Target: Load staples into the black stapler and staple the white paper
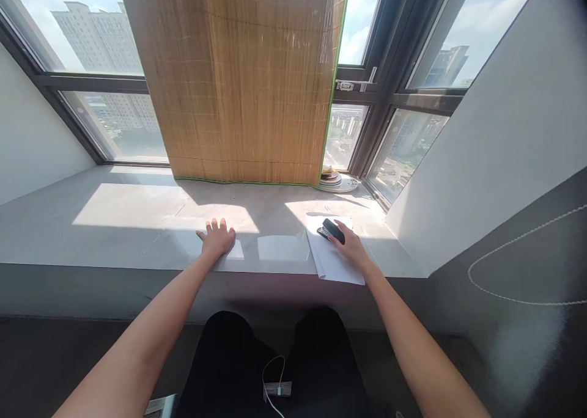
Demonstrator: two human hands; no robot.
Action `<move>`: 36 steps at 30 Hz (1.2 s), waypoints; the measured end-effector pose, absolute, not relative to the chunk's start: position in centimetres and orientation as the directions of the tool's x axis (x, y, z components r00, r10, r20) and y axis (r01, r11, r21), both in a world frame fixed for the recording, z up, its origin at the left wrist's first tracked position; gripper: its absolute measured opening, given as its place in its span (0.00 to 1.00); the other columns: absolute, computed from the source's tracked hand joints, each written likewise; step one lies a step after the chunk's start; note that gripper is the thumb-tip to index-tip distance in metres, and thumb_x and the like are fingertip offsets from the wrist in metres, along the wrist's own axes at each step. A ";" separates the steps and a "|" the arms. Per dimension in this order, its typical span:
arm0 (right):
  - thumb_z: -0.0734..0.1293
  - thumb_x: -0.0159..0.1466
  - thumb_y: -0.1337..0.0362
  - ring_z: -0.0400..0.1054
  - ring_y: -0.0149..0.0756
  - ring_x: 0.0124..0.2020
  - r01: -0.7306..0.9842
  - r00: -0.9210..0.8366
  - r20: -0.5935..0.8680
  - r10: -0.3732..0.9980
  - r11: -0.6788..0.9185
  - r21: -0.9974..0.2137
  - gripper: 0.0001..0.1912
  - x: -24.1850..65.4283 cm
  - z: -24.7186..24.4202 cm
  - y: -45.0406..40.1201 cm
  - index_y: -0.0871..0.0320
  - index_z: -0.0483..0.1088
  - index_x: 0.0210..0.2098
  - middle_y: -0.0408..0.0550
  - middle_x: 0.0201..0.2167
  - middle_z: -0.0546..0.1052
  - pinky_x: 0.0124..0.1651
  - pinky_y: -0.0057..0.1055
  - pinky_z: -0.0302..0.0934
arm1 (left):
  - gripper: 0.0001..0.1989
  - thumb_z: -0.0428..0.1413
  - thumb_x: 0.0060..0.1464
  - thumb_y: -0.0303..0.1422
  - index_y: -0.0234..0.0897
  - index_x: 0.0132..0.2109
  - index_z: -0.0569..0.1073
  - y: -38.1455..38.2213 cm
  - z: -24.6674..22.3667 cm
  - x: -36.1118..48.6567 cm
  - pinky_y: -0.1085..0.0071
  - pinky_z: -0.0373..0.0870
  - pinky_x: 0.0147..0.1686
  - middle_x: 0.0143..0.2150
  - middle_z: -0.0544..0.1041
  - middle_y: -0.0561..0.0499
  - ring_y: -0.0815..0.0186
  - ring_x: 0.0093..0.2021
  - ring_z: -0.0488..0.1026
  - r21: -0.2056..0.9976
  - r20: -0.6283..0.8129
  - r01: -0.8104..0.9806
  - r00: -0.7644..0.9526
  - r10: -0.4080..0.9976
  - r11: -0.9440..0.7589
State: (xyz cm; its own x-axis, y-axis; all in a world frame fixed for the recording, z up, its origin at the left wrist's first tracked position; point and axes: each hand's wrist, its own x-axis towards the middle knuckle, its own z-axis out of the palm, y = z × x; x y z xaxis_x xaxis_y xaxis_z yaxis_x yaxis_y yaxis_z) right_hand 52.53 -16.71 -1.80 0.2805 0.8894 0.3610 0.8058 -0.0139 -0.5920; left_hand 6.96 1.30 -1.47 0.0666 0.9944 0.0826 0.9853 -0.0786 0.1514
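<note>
My right hand (347,243) is closed around a black stapler (331,230), which rests over the upper part of some white paper (334,263). The paper lies on the right side of the window sill (128,241), and its lower edge hangs slightly over the front. To the left, my left hand (217,238) lies flat on the sill with fingers spread, holding nothing. A stretch of sill separates this hand from the paper.
A bamboo mat (257,88) with green edging stands against the window behind the sill. Beside its lower right corner is a stack of plates (338,182). A window handle (355,84) sits above. A white cable (274,372) hangs between my legs.
</note>
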 end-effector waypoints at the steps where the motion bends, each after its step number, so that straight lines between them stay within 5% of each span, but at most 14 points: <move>1: 0.60 0.76 0.49 0.75 0.51 0.58 0.809 0.319 0.367 0.874 -0.049 -0.586 0.28 53.6 -1.6 -16.8 0.54 0.71 0.68 0.58 0.60 0.81 0.58 0.44 0.70 | 0.37 0.37 0.73 0.44 0.29 0.80 0.59 1.3 -1.5 6.9 0.20 0.45 0.73 0.84 0.51 0.28 0.31 0.83 0.45 0.149 0.078 0.986 0.064 0.995 -0.075; 5: 0.52 0.78 0.53 0.77 0.50 0.45 0.775 0.598 0.199 0.777 -0.497 -0.391 0.30 57.8 -1.2 -17.2 0.59 0.83 0.43 0.61 0.41 0.84 0.46 0.40 0.66 | 0.36 0.37 0.74 0.44 0.30 0.80 0.59 1.3 -1.5 6.9 0.21 0.44 0.73 0.84 0.50 0.28 0.32 0.83 0.45 0.130 0.072 0.990 0.052 0.996 -0.061; 8: 0.57 0.76 0.55 0.78 0.52 0.45 0.795 0.595 0.043 0.803 -0.579 -0.180 0.24 59.4 -1.6 -17.2 0.57 0.83 0.39 0.62 0.42 0.84 0.44 0.39 0.64 | 0.36 0.38 0.74 0.44 0.30 0.80 0.59 1.4 -1.6 6.9 0.20 0.45 0.73 0.84 0.51 0.28 0.32 0.83 0.45 0.131 0.074 0.989 0.052 0.996 -0.062; 13: 0.54 0.78 0.56 0.77 0.52 0.49 0.873 0.475 0.145 0.868 -0.444 -0.203 0.24 58.8 -0.7 -13.8 0.56 0.81 0.44 0.61 0.44 0.83 0.47 0.41 0.66 | 0.36 0.39 0.74 0.44 0.29 0.80 0.60 1.4 -1.9 6.8 0.20 0.46 0.72 0.83 0.52 0.27 0.31 0.82 0.47 0.135 0.105 0.988 0.064 0.992 -0.078; 17: 0.59 0.74 0.62 0.67 0.51 0.69 0.942 0.171 0.232 0.957 -0.090 -0.322 0.21 57.3 0.2 -9.3 0.58 0.77 0.60 0.63 0.65 0.78 0.67 0.42 0.61 | 0.36 0.40 0.73 0.43 0.28 0.80 0.60 1.3 -1.8 6.9 0.20 0.46 0.72 0.83 0.53 0.26 0.31 0.82 0.47 0.138 0.119 0.987 0.062 0.991 -0.079; 20: 0.62 0.72 0.63 0.60 0.51 0.77 0.924 0.068 0.145 0.987 -0.007 -0.383 0.25 56.0 -0.3 -6.5 0.61 0.74 0.66 0.65 0.72 0.73 0.75 0.44 0.57 | 0.36 0.40 0.73 0.42 0.27 0.80 0.60 1.0 -1.6 7.0 0.20 0.46 0.73 0.83 0.52 0.26 0.31 0.83 0.47 0.139 0.116 0.987 0.060 0.991 -0.076; 24: 0.66 0.70 0.60 0.64 0.57 0.75 0.914 0.089 0.065 0.994 -0.056 -0.401 0.26 53.4 -1.6 -4.0 0.58 0.74 0.66 0.62 0.69 0.76 0.78 0.57 0.54 | 0.36 0.40 0.73 0.43 0.31 0.81 0.59 0.9 -1.5 7.1 0.23 0.45 0.74 0.84 0.50 0.29 0.35 0.83 0.45 0.136 0.088 0.989 0.046 0.995 -0.058; 31: 0.63 0.75 0.60 0.70 0.54 0.71 0.928 0.035 0.131 0.991 0.016 -0.372 0.20 44.4 -1.8 0.5 0.62 0.75 0.61 0.68 0.63 0.79 0.74 0.52 0.59 | 0.38 0.39 0.73 0.45 0.30 0.81 0.58 1.3 -1.4 6.6 0.22 0.41 0.74 0.85 0.48 0.29 0.34 0.84 0.42 0.200 0.031 0.978 0.061 0.998 -0.066; 36: 0.65 0.74 0.65 0.63 0.54 0.76 0.910 -0.083 0.215 0.973 0.162 -0.381 0.19 35.1 -2.1 4.4 0.59 0.73 0.63 0.65 0.72 0.72 0.78 0.56 0.55 | 0.36 0.37 0.74 0.51 0.36 0.76 0.66 1.6 -0.9 6.0 0.26 0.40 0.76 0.84 0.52 0.31 0.38 0.85 0.43 0.346 0.011 0.937 0.047 0.999 -0.048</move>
State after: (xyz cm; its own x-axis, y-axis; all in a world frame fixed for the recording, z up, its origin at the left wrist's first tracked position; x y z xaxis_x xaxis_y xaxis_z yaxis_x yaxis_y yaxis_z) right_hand 35.11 4.45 -2.11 -0.0828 0.9730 0.2155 0.9101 0.1619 -0.3814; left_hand 6.04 1.60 -0.94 0.0473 0.9988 0.0113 0.9369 -0.0483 0.3463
